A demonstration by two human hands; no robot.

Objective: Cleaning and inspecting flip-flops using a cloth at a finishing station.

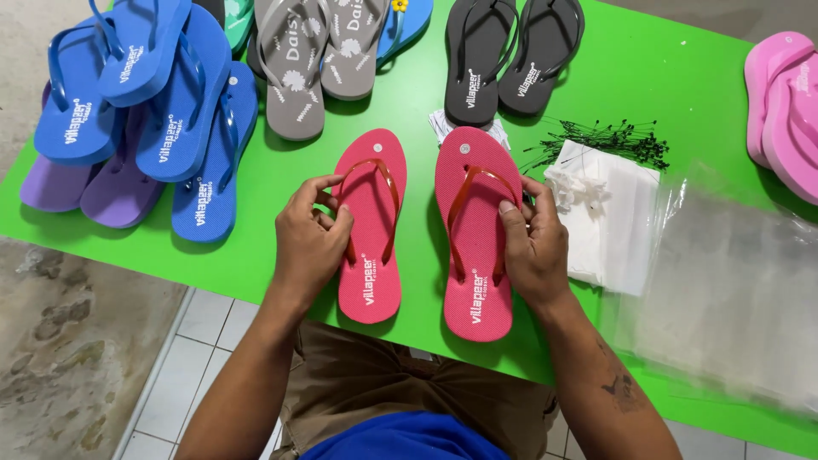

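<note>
Two pink-red flip-flops with red straps lie side by side on the green table [630,77]. My left hand [308,234] rests on the left flip-flop [371,255], fingers pinching its strap near the outer edge. My right hand [532,243] lies on the right edge of the right flip-flop [470,247], thumb pressed on the sole beside the strap.
Blue and purple flip-flops [162,111] are piled at the far left, grey ones [315,60] and a black pair [511,51] at the back, pink ones [784,102] at the right edge. A stack of white sheets [609,213], black plastic ties [605,136] and clear bags [733,290] lie to the right.
</note>
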